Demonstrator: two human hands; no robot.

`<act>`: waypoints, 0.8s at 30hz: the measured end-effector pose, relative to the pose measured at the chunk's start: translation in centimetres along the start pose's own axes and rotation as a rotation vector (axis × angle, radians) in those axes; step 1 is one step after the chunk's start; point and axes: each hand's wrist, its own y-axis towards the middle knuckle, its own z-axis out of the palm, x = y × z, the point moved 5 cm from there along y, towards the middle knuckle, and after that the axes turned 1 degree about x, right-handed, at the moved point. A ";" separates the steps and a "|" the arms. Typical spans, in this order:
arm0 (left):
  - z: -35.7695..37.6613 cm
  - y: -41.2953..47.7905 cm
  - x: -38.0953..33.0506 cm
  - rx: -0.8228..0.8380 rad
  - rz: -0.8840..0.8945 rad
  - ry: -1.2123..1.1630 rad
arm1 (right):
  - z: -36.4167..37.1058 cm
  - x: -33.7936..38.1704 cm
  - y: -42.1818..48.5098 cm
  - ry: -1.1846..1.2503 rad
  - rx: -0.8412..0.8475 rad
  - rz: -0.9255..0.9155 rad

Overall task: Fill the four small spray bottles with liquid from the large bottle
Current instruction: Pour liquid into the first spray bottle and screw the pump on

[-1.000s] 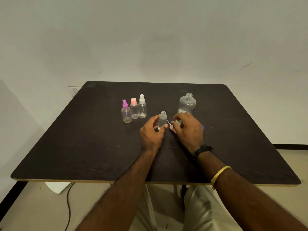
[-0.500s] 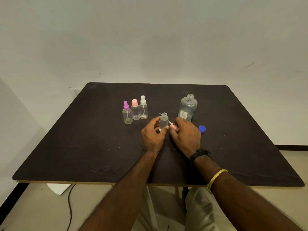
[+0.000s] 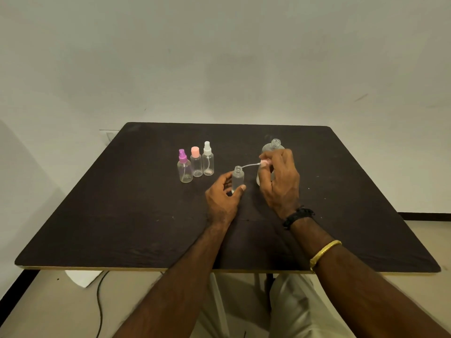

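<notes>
My left hand (image 3: pixel 223 197) grips a small clear spray bottle (image 3: pixel 237 178) standing uncapped on the dark table (image 3: pixel 122 215). My right hand (image 3: pixel 280 181) pinches its pink spray head (image 3: pixel 264 163), lifted up and to the right, with the thin dip tube (image 3: pixel 247 165) reaching back toward the bottle's open neck. The large clear bottle (image 3: pixel 274 147), uncapped, stands just behind my right hand and is mostly hidden by it. Three capped small spray bottles stand in a row to the left: purple-topped (image 3: pixel 184 168), pink-topped (image 3: pixel 196 163) and white-topped (image 3: pixel 208 161).
The table stands against a plain wall. A cable (image 3: pixel 98 301) and a white object (image 3: pixel 83 278) lie on the floor under the table's front left edge. My legs show below the front edge.
My right hand has risen and moved right, drawing the pink spray head and its tube out of the small bottle. It now covers the blue cap seen earlier on the table.
</notes>
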 end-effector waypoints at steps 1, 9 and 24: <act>0.0 0.0 0.0 0.003 -0.003 -0.002 | -0.1 0.0 0.0 -0.002 -0.001 0.001; 0.0 0.0 0.0 0.011 0.025 -0.020 | -0.1 0.6 0.0 0.026 0.029 -0.024; 0.2 0.0 0.0 0.022 0.101 -0.027 | 3.0 0.2 0.2 0.110 0.302 -0.007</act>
